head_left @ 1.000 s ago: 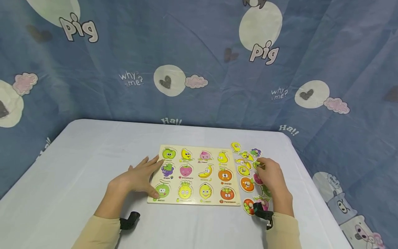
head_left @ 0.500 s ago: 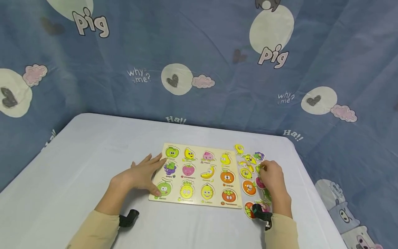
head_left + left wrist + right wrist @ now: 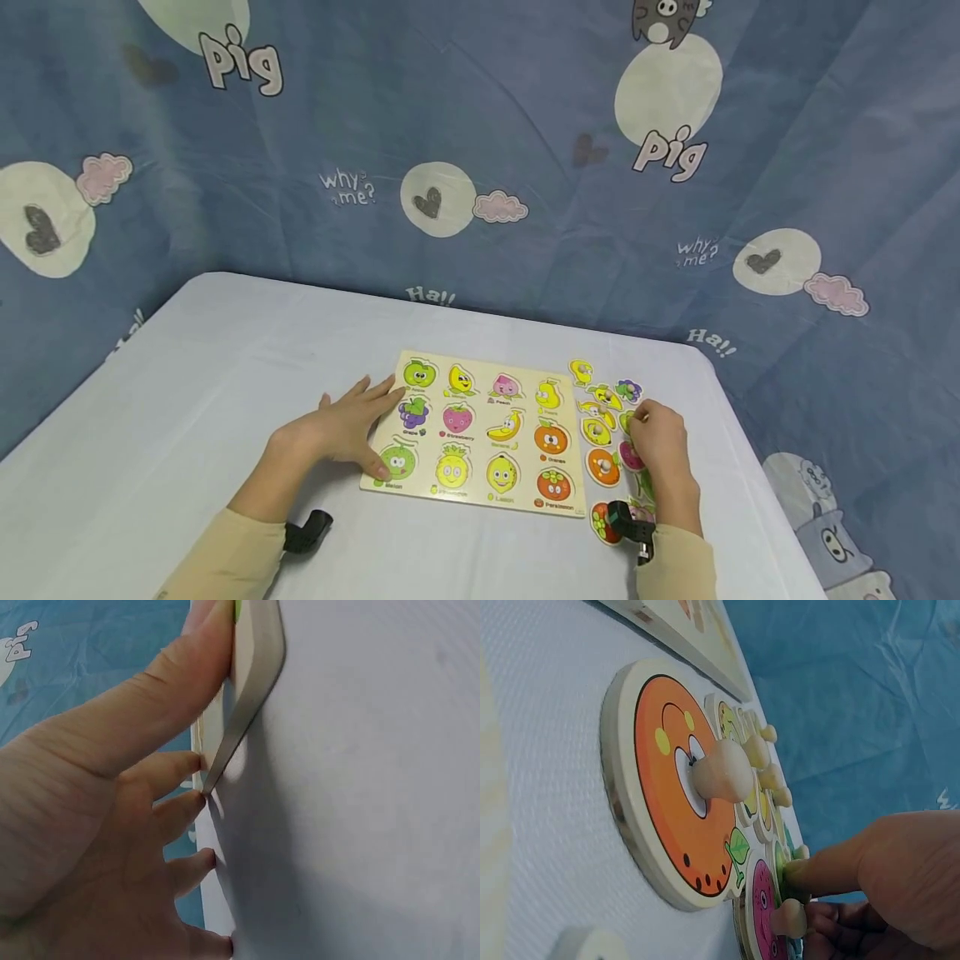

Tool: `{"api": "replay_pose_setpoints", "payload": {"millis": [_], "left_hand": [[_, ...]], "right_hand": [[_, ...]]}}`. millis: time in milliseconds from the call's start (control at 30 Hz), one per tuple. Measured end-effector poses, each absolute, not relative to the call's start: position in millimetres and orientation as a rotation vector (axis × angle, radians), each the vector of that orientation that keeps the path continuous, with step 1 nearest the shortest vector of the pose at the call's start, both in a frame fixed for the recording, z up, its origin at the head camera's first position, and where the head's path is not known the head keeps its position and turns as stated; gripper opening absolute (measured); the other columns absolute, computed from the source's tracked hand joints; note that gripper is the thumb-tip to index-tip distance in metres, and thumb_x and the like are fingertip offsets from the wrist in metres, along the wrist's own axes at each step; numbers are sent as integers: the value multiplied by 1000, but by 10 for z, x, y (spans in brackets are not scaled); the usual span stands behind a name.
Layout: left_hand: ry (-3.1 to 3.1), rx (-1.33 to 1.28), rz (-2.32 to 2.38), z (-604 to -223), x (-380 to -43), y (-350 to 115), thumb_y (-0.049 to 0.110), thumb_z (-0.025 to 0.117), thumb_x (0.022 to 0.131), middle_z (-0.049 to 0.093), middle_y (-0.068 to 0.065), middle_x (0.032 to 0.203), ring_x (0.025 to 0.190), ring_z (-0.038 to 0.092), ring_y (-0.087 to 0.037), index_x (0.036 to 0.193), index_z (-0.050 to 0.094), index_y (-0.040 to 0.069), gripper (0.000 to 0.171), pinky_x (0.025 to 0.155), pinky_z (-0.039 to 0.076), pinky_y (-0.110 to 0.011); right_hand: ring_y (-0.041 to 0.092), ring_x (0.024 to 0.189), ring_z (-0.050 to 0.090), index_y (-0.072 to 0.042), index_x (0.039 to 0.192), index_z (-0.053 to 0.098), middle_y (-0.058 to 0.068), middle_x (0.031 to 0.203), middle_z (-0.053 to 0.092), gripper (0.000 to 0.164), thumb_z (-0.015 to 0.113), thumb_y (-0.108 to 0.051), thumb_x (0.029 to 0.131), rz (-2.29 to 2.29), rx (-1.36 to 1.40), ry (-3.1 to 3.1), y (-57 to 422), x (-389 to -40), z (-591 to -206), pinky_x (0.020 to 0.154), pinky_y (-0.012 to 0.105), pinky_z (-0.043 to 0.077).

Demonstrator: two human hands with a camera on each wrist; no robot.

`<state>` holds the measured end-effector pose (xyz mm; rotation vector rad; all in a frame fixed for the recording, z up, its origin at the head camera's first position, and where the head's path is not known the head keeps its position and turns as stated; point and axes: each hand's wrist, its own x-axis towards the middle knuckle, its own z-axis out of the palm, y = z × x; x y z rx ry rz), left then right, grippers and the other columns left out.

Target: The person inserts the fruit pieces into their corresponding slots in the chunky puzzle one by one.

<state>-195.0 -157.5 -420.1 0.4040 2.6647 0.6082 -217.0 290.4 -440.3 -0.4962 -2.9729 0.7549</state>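
My left hand (image 3: 341, 429) lies spread on the left edge of a wooden fruit puzzle board (image 3: 480, 408), thumb on the melon corner. In the left wrist view the thumb (image 3: 165, 690) rests on the board's face, with the other fingers spread along its side. To the right of the board, the thumb and curled fingers of my right hand (image 3: 660, 437) pinch a green round puzzle piece (image 3: 781, 874), mostly hidden by the hand. Close to those fingers lies a pink piece (image 3: 761, 900) with a wooden knob. An orange piece (image 3: 660, 825) sits nearer the right wrist camera.
Several knobbed fruit pieces cluster right of the board, among them a grape piece (image 3: 628, 390), a lemon piece (image 3: 596, 432) and a persimmon piece (image 3: 603, 523). A white cloth (image 3: 247, 367) covers the table. Behind it hangs a blue printed curtain (image 3: 540, 275).
The head view has shifted, so the board and pieces appear slightly lower and further right. Both hands keep nearly the same places, the right one staying at the green piece.
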Motion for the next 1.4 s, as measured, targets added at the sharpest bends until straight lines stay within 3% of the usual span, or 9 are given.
{"api": "replay_pose_setpoints", "payload": {"millis": [600,1067,1233,1400], "left_hand": [[2652,447,632,-4211,-1943,-1600,50,93,53,13,-9,169,154,4,-45,158,28,19,127,107,1,-83],[2652,436,634,-4211,-1941,-1608,47,94,53,14,-10,168,154,4,-45,158,30,18,126,107,0,-83],[2654,437,626,-4222,-1945,-1610,48,93,52,14,-9,168,154,4,-45,158,29,18,127,107,0,-83],[2651,429,624,-4216,-1943,-1601,48,93,52,13,-8,169,154,3,-44,158,29,19,127,108,-1,-83]], "right_hand": [[29,86,55,-1,100,68,20,101,63,17,57,-12,93,763,-519,-2957,2913,-2144,-4351,57,25,46],[29,93,53,0,109,68,19,103,59,22,59,-11,93,761,-513,-2887,2844,-2175,-4336,69,32,53],[29,92,53,0,107,69,18,101,59,21,58,-9,92,763,-487,-2876,2814,-2192,-4334,65,29,50],[29,92,52,0,106,70,18,101,59,20,58,-8,92,753,-457,-2881,2789,-2181,-4323,71,33,50]]}}
